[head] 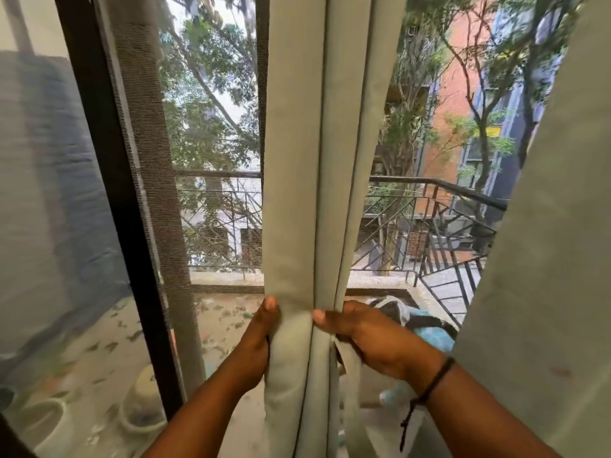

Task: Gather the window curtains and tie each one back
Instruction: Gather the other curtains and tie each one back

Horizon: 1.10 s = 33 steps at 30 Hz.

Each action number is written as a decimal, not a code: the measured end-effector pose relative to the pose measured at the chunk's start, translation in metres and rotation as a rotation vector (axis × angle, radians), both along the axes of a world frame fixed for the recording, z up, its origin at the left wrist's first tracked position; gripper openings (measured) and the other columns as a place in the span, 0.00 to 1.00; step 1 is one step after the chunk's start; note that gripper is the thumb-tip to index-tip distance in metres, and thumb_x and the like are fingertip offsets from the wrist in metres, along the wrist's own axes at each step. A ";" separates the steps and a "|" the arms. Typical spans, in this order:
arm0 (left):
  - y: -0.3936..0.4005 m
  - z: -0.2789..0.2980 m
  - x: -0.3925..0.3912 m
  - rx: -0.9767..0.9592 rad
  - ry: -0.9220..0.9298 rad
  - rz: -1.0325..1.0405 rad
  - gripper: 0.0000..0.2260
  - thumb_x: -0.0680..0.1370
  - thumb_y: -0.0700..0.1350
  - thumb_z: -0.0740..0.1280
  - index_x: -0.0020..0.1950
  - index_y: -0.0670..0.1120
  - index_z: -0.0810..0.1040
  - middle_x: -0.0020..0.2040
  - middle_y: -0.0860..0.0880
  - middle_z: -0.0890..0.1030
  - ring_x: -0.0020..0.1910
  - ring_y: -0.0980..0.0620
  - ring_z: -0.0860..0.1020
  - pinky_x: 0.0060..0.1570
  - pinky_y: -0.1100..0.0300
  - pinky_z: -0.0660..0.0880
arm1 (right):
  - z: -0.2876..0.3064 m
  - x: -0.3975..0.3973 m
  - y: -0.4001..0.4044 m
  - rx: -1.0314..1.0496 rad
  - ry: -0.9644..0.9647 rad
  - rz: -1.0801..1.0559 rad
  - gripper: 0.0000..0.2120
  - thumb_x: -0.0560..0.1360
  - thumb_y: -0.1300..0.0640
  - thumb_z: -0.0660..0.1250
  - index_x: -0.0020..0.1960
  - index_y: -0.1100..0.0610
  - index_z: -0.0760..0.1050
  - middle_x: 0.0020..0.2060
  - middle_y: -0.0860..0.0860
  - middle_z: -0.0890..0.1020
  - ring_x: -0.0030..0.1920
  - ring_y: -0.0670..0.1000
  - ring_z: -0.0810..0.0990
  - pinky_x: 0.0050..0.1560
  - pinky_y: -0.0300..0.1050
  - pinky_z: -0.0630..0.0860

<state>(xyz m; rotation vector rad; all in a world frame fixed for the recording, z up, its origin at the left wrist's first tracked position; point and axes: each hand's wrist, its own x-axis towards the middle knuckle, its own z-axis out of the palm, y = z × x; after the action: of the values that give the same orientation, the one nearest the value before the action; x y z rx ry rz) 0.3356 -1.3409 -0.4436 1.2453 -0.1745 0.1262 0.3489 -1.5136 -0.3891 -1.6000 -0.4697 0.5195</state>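
The gathered curtain (307,180) hangs in the middle of the view, in front of the window, its long axis running straight up and down from the top edge to below the wrists. It is a pale grey-green cloth, matte and smooth, folded into three or four long vertical pleats with dark creases between them.

The left hand (256,342) grips the curtain's left edge, thumb lying flat on the front of the fold and fingers wrapped out of sight behind it. The right hand (367,335) clasps the right side at nearly the same height, thumb pressed onto the front pleat and fingers curled round the back. A narrow strip (350,391) of the same cloth drops from under the right hand; it may be a tie-back, though the view is too blurred there to tell. A thin dark cord bracelet (429,388) circles the right wrist.

A second curtain (545,259) of the same fabric fills the right edge, slanting up and to the right. To the left stand a dark window frame (112,180) and a fine grey mesh screen (148,137). Beyond the glass a black metal railing (439,200) with angular bars borders a balcony, with leafy trees (211,104) and a brick-red building (463,104) behind.
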 end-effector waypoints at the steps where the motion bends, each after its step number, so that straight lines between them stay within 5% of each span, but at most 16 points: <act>1: 0.001 0.001 -0.001 0.012 0.006 0.001 0.47 0.46 0.72 0.75 0.56 0.45 0.76 0.47 0.50 0.85 0.47 0.54 0.83 0.41 0.64 0.79 | 0.001 0.001 -0.002 0.043 0.109 0.081 0.08 0.75 0.61 0.65 0.48 0.62 0.82 0.41 0.57 0.85 0.39 0.51 0.84 0.40 0.41 0.80; 4: 0.004 0.002 -0.001 0.075 -0.016 0.008 0.49 0.46 0.73 0.74 0.59 0.44 0.74 0.47 0.50 0.85 0.47 0.54 0.83 0.42 0.64 0.78 | 0.003 0.005 -0.003 0.008 0.114 0.151 0.10 0.70 0.60 0.70 0.50 0.62 0.82 0.43 0.56 0.84 0.38 0.49 0.81 0.39 0.42 0.80; 8: -0.005 0.002 0.004 0.177 -0.052 0.129 0.52 0.47 0.75 0.72 0.64 0.50 0.69 0.53 0.48 0.81 0.47 0.57 0.82 0.45 0.63 0.77 | -0.001 0.001 0.016 -0.368 -0.493 -0.328 0.16 0.74 0.47 0.67 0.43 0.61 0.80 0.37 0.58 0.84 0.36 0.50 0.80 0.39 0.47 0.78; 12: -0.023 -0.001 0.009 0.152 -0.107 0.251 0.40 0.54 0.68 0.75 0.62 0.55 0.69 0.51 0.56 0.83 0.51 0.58 0.81 0.46 0.67 0.76 | -0.003 -0.015 0.040 -0.640 -0.775 -0.452 0.15 0.77 0.46 0.59 0.57 0.52 0.76 0.50 0.53 0.81 0.52 0.55 0.80 0.49 0.43 0.74; 16: -0.011 0.005 0.013 0.055 -0.108 0.318 0.43 0.50 0.69 0.77 0.59 0.48 0.74 0.45 0.50 0.85 0.45 0.53 0.83 0.40 0.65 0.78 | 0.005 -0.001 0.026 -0.526 -0.676 -0.044 0.11 0.78 0.54 0.60 0.53 0.56 0.79 0.49 0.55 0.81 0.50 0.53 0.79 0.51 0.46 0.76; 19: -0.009 0.008 0.015 0.067 -0.116 0.297 0.37 0.52 0.61 0.77 0.55 0.45 0.75 0.38 0.52 0.85 0.35 0.57 0.83 0.32 0.66 0.77 | 0.007 0.002 0.015 -0.464 -0.553 0.086 0.08 0.77 0.57 0.64 0.47 0.59 0.81 0.42 0.51 0.82 0.43 0.46 0.80 0.48 0.41 0.75; 21: -0.008 0.007 0.018 0.090 -0.117 0.338 0.40 0.49 0.65 0.78 0.54 0.46 0.75 0.38 0.54 0.85 0.36 0.59 0.83 0.34 0.68 0.77 | 0.006 0.003 0.012 -0.405 -0.466 0.104 0.07 0.76 0.59 0.65 0.46 0.59 0.81 0.38 0.49 0.82 0.38 0.41 0.78 0.46 0.35 0.73; 25: 0.001 0.002 0.016 0.201 -0.099 0.345 0.41 0.44 0.64 0.80 0.52 0.50 0.74 0.40 0.55 0.85 0.40 0.62 0.82 0.37 0.70 0.76 | 0.003 0.010 -0.001 -0.309 -0.329 -0.012 0.08 0.75 0.57 0.67 0.51 0.56 0.83 0.48 0.51 0.85 0.51 0.48 0.82 0.59 0.46 0.75; 29: -0.001 0.004 0.005 0.492 -0.101 0.308 0.36 0.58 0.49 0.81 0.59 0.55 0.65 0.49 0.60 0.76 0.42 0.73 0.77 0.38 0.77 0.73 | 0.000 0.000 -0.003 -0.643 -0.644 -0.300 0.03 0.76 0.48 0.64 0.48 0.43 0.77 0.46 0.42 0.82 0.52 0.47 0.80 0.51 0.43 0.74; 33: 0.006 0.004 0.015 0.489 -0.091 0.435 0.26 0.65 0.49 0.78 0.58 0.55 0.70 0.47 0.62 0.78 0.47 0.65 0.78 0.38 0.76 0.73 | 0.001 -0.027 0.012 -0.718 -0.734 -0.490 0.26 0.75 0.41 0.63 0.67 0.46 0.56 0.52 0.49 0.79 0.53 0.55 0.79 0.45 0.44 0.72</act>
<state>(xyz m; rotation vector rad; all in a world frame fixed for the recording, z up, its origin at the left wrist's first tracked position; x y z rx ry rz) 0.3509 -1.3350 -0.4396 1.7541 -0.0070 0.5426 0.3216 -1.5017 -0.3878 -2.5074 -0.4187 -0.3510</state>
